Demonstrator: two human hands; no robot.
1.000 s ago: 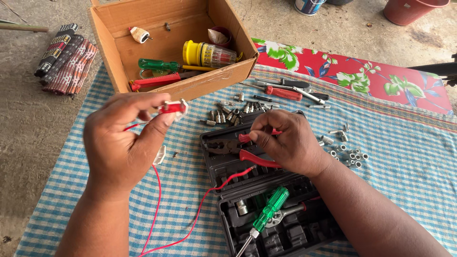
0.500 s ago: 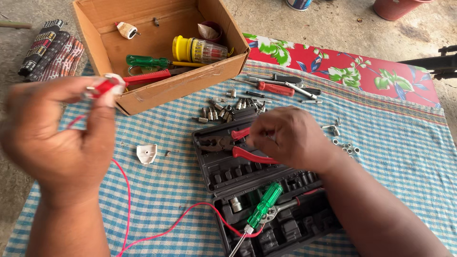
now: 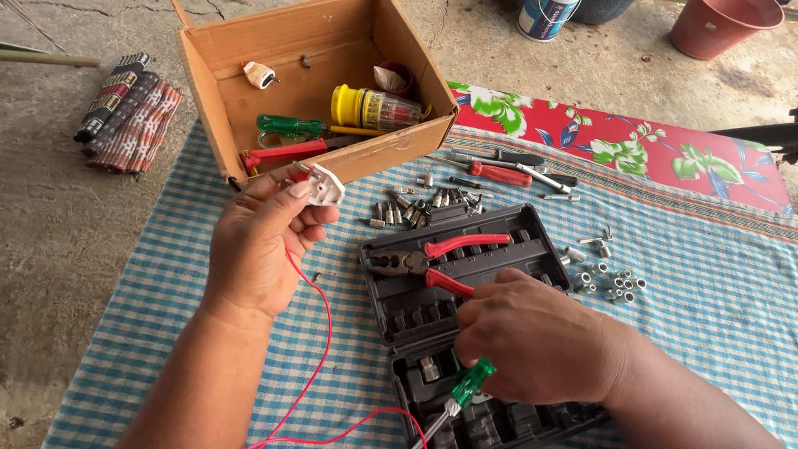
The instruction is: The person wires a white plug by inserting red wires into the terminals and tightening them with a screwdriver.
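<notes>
**Left hand holds plug; right hand on screwdriver**

While the left hand (image 3: 258, 249) grips a white plug piece (image 3: 322, 188) with red wire (image 3: 320, 333) trailing down over the checked cloth (image 3: 166, 333), the right hand (image 3: 532, 341) is closed around a green-handled screwdriver (image 3: 467, 387) above the black tool case (image 3: 399, 308). Red-handled pliers (image 3: 440, 258) lie in the case.

cracked concrete floor (image 3: 75, 241), daylight
</notes>
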